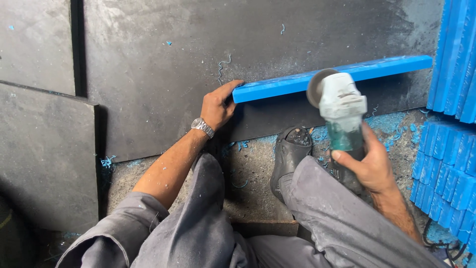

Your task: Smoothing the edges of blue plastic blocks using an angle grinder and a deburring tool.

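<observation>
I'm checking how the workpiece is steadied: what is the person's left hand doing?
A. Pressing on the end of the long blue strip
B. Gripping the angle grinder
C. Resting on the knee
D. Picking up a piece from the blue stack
A: the left hand presses on the near end of the blue strip, while the right hand holds the angle grinder.

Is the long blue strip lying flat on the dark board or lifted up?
Flat: the blue strip rests on the dark board, with the left hand pressing its end. The grinder touches its edge.
</observation>
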